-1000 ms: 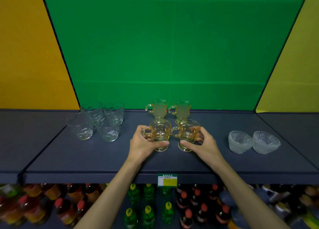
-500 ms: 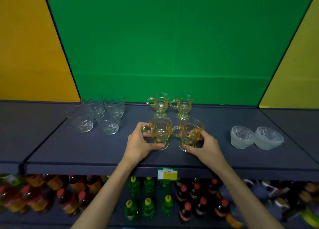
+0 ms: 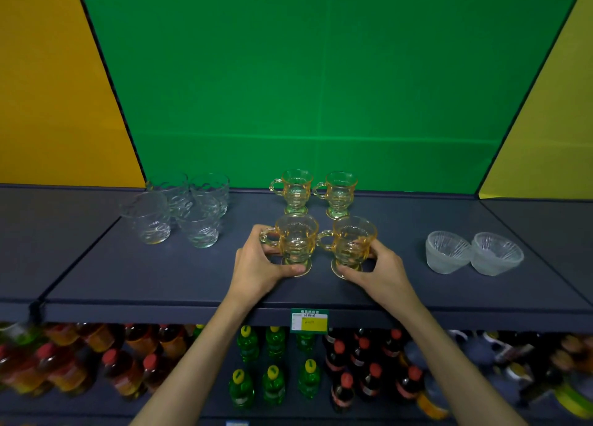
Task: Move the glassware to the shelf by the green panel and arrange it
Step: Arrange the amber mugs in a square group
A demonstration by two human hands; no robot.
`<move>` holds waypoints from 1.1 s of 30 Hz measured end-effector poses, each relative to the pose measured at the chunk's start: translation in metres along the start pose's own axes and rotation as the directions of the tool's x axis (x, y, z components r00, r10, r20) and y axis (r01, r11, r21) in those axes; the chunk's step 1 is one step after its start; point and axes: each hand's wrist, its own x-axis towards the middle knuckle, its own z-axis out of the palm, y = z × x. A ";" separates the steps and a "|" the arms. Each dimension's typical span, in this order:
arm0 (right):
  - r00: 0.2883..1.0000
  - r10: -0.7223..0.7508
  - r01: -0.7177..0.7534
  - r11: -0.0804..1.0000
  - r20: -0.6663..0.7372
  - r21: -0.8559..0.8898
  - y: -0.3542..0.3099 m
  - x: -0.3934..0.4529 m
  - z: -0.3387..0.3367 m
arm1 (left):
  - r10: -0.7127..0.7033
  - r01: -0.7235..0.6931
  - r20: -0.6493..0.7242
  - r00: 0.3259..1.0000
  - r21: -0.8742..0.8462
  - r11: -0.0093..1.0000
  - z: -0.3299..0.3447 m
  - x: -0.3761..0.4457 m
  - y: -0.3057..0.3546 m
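On the dark shelf [image 3: 160, 278] below the green panel [image 3: 321, 88], two amber footed glass mugs stand side by side in a front row. My left hand [image 3: 256, 265] is wrapped around the left front mug [image 3: 296, 241], thumb on its foot. My right hand [image 3: 382, 270] grips the right front mug [image 3: 353, 242] at its base. Behind them stand two more amber mugs [image 3: 296, 189], [image 3: 340, 193], handles to the left. Several clear tumblers [image 3: 179, 213] cluster at the left. Two frosted glass bowls [image 3: 447, 255], [image 3: 495, 257] sit at the right.
Orange panel [image 3: 54, 88] at left, yellow panel [image 3: 552, 120] at right. A green and yellow price tag [image 3: 309, 320] hangs on the shelf's front edge. Below it, bottles with red caps [image 3: 362, 361] and green bottles [image 3: 272, 361] fill the lower shelf.
Both hands stay on the two front mugs. The view has shifted slightly, and the mugs sit a little nearer the back pair.
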 end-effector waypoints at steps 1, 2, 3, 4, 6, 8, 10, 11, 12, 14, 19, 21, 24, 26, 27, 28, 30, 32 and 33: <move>1.000 0.002 -0.002 1.000 0.000 -0.001 0.000 0.000 0.000 | 0.000 0.000 0.003 1.000 -0.002 1.000 0.000 0.000 0.000; 1.000 0.004 -0.004 1.000 0.000 -0.001 0.000 0.000 0.000 | 0.003 -0.003 0.003 1.000 -0.001 1.000 0.000 0.000 0.000; 1.000 0.005 -0.005 1.000 0.001 -0.002 -0.001 -0.001 0.000 | 0.005 -0.005 0.004 1.000 0.000 1.000 0.000 0.000 0.000; 1.000 0.007 -0.007 1.000 0.002 -0.005 -0.001 -0.001 0.000 | 0.007 -0.007 0.006 1.000 0.002 1.000 0.000 0.000 0.000; 1.000 0.018 -0.018 1.000 0.001 -0.006 -0.002 0.000 0.001 | 0.012 -0.012 0.011 1.000 0.006 1.000 0.000 0.000 0.000; 1.000 0.030 -0.030 1.000 -0.001 0.002 -0.003 -0.001 0.001 | 0.018 -0.018 0.017 1.000 0.001 1.000 0.000 0.000 0.000; 0.999 0.042 -0.042 0.999 0.000 0.011 -0.005 -0.002 0.001 | 0.022 -0.022 0.016 1.000 -0.015 1.000 -0.001 -0.001 0.002; 0.999 0.046 -0.046 0.999 0.003 0.016 -0.006 -0.002 0.000 | 0.022 -0.022 0.010 1.000 -0.022 1.000 -0.001 -0.002 0.004; 0.999 0.051 -0.051 0.998 0.009 0.021 -0.008 -0.003 0.000 | 0.027 -0.027 0.002 1.000 -0.028 0.999 -0.002 -0.004 0.005; 0.998 0.051 -0.052 0.998 0.024 0.036 -0.011 -0.004 -0.002 | 0.051 -0.052 -0.004 0.999 -0.045 0.998 -0.004 -0.007 0.009; 1.000 -0.009 0.007 0.995 0.021 0.104 -0.019 -0.005 -0.012 | 0.118 -0.119 -0.020 0.993 -0.132 0.984 -0.010 -0.014 0.011; 0.999 -0.041 0.041 0.993 -0.003 0.113 -0.025 -0.004 -0.019 | 0.171 -0.177 -0.050 0.984 -0.125 0.976 -0.015 -0.015 0.014; 0.996 -0.077 0.081 0.989 -0.041 0.122 -0.037 0.003 -0.033 | 0.260 -0.262 -0.131 0.957 -0.001 0.965 -0.028 -0.003 0.027; 0.994 -0.092 0.099 0.989 -0.064 0.112 -0.046 0.011 -0.042 | 0.332 -0.308 -0.130 0.934 0.175 0.935 -0.039 0.012 0.040; 0.992 -0.098 0.105 0.990 -0.075 0.099 -0.050 0.016 -0.045 | 0.354 -0.313 -0.104 0.929 0.284 0.906 -0.044 0.021 0.048; 0.991 -0.101 0.108 0.991 -0.086 0.080 -0.054 0.022 -0.047 | 0.363 -0.309 -0.074 0.929 0.387 0.869 -0.048 0.029 0.055; 0.990 -0.108 0.110 0.994 -0.096 0.017 -0.059 0.034 -0.050 | 0.353 -0.288 -0.020 0.935 0.536 0.793 -0.054 0.045 0.067; 0.989 -0.118 0.113 0.992 -0.087 -0.060 -0.064 0.047 -0.052 | 0.326 -0.274 0.030 0.945 0.617 0.737 -0.056 0.057 0.075; 0.990 -0.124 0.116 0.989 -0.074 -0.095 -0.065 0.054 -0.052 | 0.316 -0.274 0.054 0.947 0.646 0.713 -0.056 0.063 0.078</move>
